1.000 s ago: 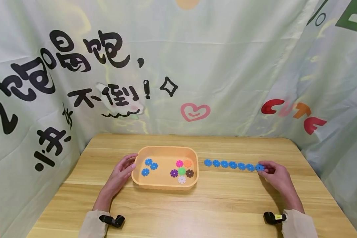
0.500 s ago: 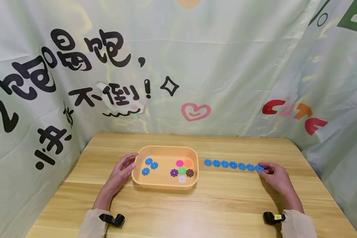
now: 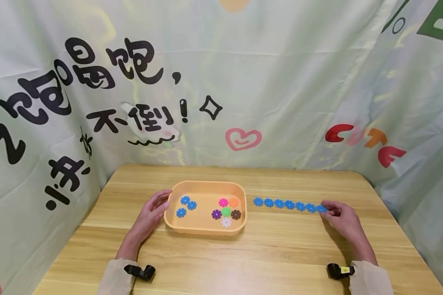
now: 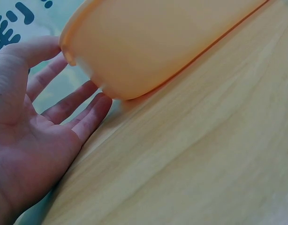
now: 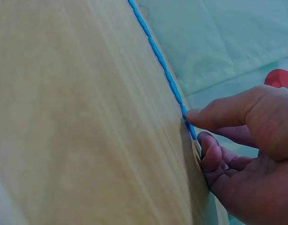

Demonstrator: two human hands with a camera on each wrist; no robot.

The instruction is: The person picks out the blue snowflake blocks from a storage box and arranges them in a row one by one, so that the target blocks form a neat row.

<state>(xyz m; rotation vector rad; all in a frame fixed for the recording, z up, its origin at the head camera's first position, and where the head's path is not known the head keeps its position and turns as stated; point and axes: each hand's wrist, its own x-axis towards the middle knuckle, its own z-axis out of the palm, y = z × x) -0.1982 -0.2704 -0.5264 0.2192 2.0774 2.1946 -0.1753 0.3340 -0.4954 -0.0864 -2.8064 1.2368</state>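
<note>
Where wooden table (image 3: 266, 262) extends right of orange tray (image 3: 203, 189), row of seven blue notched discs (image 3: 279, 203) lies lengthwise left-right, running leftward from right hand (image 3: 342, 221), nearer hand. Left hand (image 3: 149, 215): fingers spread, touching tray's left end. Right thumb and fingers pinch end disc (image 3: 320, 208), hiding its right edge. Joints between discs: indistinct.

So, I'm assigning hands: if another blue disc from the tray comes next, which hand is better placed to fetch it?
Left, probably: the left hand touches the tray at the end nearer its three blue discs, while the right hand pinches the blue row's far end.
</note>
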